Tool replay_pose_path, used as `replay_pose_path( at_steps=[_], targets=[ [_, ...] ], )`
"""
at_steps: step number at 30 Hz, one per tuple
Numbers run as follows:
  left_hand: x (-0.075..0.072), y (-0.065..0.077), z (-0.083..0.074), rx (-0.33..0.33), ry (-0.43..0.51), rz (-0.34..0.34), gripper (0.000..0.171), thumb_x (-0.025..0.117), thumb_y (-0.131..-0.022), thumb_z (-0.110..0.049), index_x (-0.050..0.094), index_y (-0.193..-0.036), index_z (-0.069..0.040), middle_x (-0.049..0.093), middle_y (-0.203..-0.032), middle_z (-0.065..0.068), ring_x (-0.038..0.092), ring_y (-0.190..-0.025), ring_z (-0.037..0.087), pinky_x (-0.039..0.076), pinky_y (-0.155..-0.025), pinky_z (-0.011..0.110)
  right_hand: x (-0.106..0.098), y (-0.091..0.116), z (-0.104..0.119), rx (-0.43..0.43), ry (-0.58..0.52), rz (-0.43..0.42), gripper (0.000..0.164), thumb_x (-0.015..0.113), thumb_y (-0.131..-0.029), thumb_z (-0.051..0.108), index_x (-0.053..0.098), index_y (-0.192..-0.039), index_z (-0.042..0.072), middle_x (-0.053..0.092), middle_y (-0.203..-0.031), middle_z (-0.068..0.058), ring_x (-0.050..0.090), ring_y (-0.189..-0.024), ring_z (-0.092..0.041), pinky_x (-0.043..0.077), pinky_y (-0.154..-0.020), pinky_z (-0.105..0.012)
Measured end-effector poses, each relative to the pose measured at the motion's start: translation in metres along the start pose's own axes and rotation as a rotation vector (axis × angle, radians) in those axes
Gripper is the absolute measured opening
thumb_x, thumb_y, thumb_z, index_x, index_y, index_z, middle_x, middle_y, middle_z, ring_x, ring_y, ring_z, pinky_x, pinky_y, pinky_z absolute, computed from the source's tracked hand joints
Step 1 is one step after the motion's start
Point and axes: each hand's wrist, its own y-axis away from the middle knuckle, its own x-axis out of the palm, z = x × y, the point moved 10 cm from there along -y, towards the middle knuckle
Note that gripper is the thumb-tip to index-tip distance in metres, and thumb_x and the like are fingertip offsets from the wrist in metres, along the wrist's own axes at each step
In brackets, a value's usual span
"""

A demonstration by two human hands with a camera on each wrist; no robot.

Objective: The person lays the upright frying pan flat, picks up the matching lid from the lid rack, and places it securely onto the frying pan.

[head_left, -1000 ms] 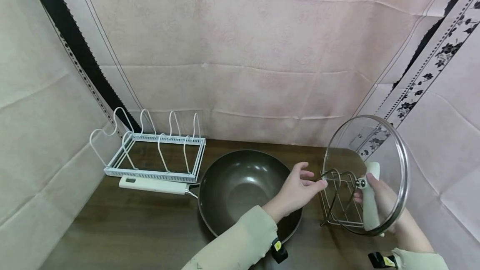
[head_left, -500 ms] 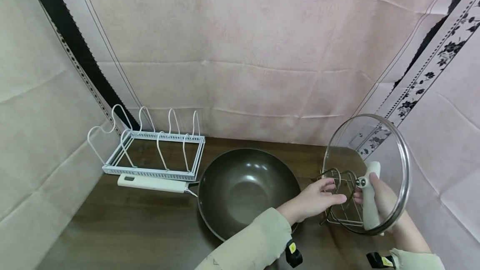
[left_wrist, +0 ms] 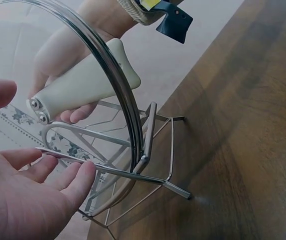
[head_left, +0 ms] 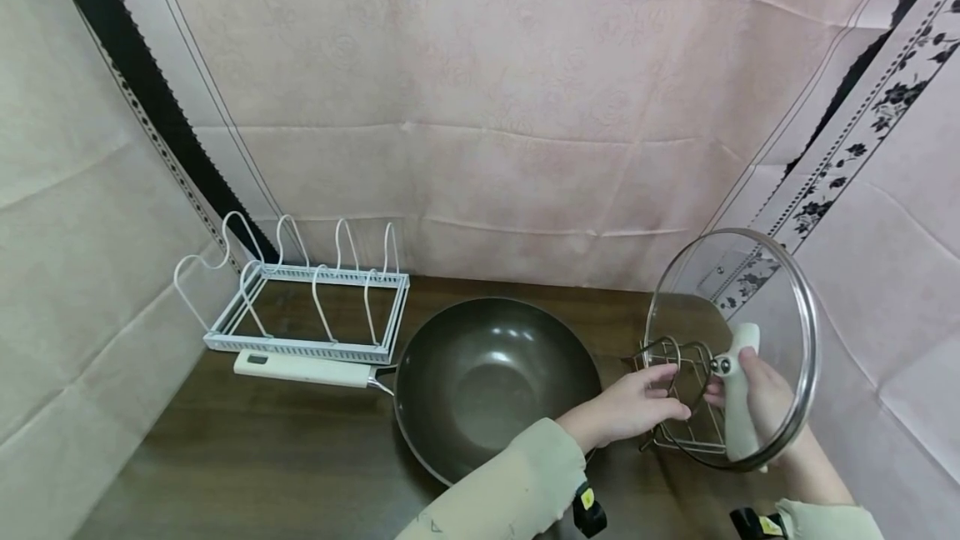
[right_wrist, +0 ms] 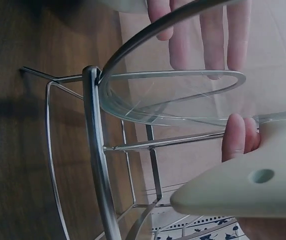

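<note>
On the table's right, beside the cloth wall: glass lid, upright in wire rack, handle gripped by right hand; left hand loosely open, fingers touching the wire rack. Leftward: pan, white rack; wood surface stretching before both. Hidden: pan's near rim, partly, behind left sleeve.

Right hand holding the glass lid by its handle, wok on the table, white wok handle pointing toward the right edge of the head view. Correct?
Handle direction is wrong: the head view shows the white wok handle pointing left, in front of the white rack. Right hand on the glass lid and wok on the table stand.
</note>
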Motion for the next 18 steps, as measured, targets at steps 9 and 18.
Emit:
replay_pose_path(
  at_steps=[9,18],
  targets=[
    [0.003,-0.001,0.004,-0.010,-0.063,0.036,0.065,0.057,-0.081,-0.023,0.044,-0.143,-0.033,0.043,-0.140,-0.022,0.044,-0.125,0.004,0.041,-0.096,0.029,-0.005,0.003,0.003,-0.054,-0.155,0.031,0.050,0.031,-0.104,0.043,0.035,-0.124,-0.002,0.062,-0.091,-0.008,0.065,-0.080,-0.017,0.056,-0.074,-0.033],
    [0.002,-0.004,0.006,-0.010,-0.086,0.036,0.063,0.058,-0.082,-0.025,0.044,-0.143,-0.034,0.043,-0.140,-0.021,0.044,-0.124,0.004,0.041,-0.096,0.030,-0.013,0.005,0.008,-0.052,-0.222,0.008,0.042,0.032,-0.102,0.048,0.041,-0.117,0.010,0.064,-0.088,-0.003,0.067,-0.079,-0.018,0.056,-0.072,-0.032]
  ],
)
